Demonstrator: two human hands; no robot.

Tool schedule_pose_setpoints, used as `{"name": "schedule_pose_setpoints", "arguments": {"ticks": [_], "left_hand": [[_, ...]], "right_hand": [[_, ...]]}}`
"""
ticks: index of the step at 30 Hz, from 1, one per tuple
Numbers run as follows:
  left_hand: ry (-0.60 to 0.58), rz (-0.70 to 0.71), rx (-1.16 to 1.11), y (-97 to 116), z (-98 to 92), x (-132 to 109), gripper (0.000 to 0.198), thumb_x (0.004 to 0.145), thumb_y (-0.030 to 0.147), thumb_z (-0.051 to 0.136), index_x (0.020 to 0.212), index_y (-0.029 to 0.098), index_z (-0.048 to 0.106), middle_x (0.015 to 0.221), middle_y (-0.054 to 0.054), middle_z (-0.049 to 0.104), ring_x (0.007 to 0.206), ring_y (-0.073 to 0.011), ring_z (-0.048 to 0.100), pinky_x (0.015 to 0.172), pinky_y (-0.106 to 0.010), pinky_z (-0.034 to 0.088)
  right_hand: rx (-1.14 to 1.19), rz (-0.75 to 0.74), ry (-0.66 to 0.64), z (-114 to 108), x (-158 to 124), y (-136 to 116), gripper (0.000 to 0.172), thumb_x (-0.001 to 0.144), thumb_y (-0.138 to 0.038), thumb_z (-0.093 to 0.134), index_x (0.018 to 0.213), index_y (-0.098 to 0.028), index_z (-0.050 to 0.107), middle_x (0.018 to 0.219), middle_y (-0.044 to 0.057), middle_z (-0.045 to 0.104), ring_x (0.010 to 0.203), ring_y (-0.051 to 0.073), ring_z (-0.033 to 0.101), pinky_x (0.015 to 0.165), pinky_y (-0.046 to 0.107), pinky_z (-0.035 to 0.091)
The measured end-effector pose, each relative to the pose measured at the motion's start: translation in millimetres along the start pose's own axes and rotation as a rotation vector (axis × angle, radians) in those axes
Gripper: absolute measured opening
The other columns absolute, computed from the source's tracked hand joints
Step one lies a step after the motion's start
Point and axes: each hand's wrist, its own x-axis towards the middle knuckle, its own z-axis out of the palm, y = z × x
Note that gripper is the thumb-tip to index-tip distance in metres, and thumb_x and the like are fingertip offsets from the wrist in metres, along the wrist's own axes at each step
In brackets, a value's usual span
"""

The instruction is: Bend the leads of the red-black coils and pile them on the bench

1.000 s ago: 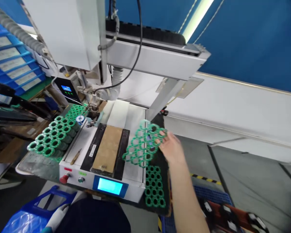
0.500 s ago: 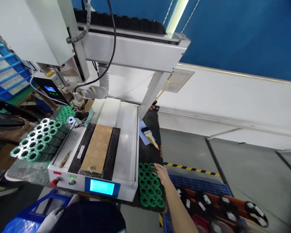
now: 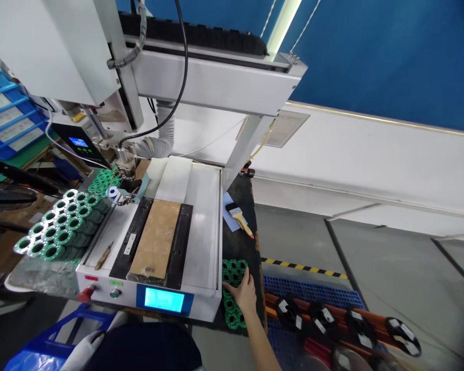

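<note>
Now your bare right hand (image 3: 244,296) is over the panel of green ring-shaped circuit boards (image 3: 231,312) on the dark worktop (image 3: 238,248), just beside the white benchtop gantry machine (image 3: 209,226), with thumb and fingers spread across the panel's width, though whether they grip it cannot be told. Your white-gloved left hand (image 3: 85,351), well apart from the right, lies low near a blue plastic frame (image 3: 46,346), its grip unclear. Beyond the panel, a paintbrush (image 3: 240,220) lies on a blue sheet (image 3: 228,222).
</note>
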Motion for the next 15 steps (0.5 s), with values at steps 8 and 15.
{"name": "schedule_pose_setpoints", "arguments": {"ticks": [8, 15], "left_hand": [[0.066, -0.034, -0.141, -8, -10.1, -4, 0.036, 0.082, 0.056, 0.066, 0.072, 0.021, 0.067, 0.083, -0.003, 0.075, 0.095, -0.0260, 0.072, 0.095, -0.040, 0.050], [0.696, -0.009, -0.376, 8, -113.7, -15, 0.071, 0.089, 0.068, 0.031, 0.119, 0.008, 0.057, 0.123, -0.021, 0.064, 0.119, -0.0329, 0.059, 0.102, -0.054, 0.047]], "right_hand": [[-0.091, -0.018, 0.048, 8, 2, 7, 0.058, 0.091, -0.043, 0.062, 0.141, -0.020, 0.043, 0.142, 0.014, 0.046, 0.124, 0.033, 0.051, 0.097, 0.054, 0.046], [0.010, -0.138, 0.144, -20, 11, -16, 0.097, 0.079, -0.077, 0.049, 0.137, 0.000, 0.043, 0.121, 0.029, 0.060, 0.116, 0.043, 0.058, 0.091, 0.055, 0.048]]}}
